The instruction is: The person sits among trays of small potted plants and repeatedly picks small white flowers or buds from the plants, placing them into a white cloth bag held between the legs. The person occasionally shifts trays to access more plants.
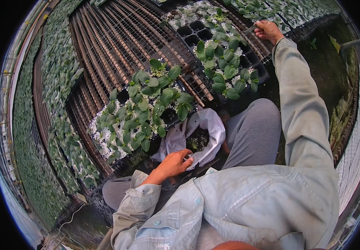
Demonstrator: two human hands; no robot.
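Note:
My left hand [173, 165] is at the near rim of a white plastic sack [216, 132] between my knees. Its thumb and forefinger lie against the sack's edge, and whether they pinch it is unclear. Inside the sack are dark soil and bits of green leaf [195, 144]. Far to the right, my right hand [266, 31] is closed around a thin metal tool [250, 29], perhaps tweezers. Just beyond the sack stands a black seedling tray [170, 116] with broad-leaved seedlings [142, 104] in white-flecked medium. Below my right hand is a second tray [258, 67], partly planted, with several bare cells.
Rusty slatted bench mesh [111, 40] stretches ahead. Dense seedling rows [58, 62] line the left, and more seedlings [267, 12] grow at upper right. Dark wet ground [317, 72] lies right of the bench. A pale cord [70, 220] runs along the lower left.

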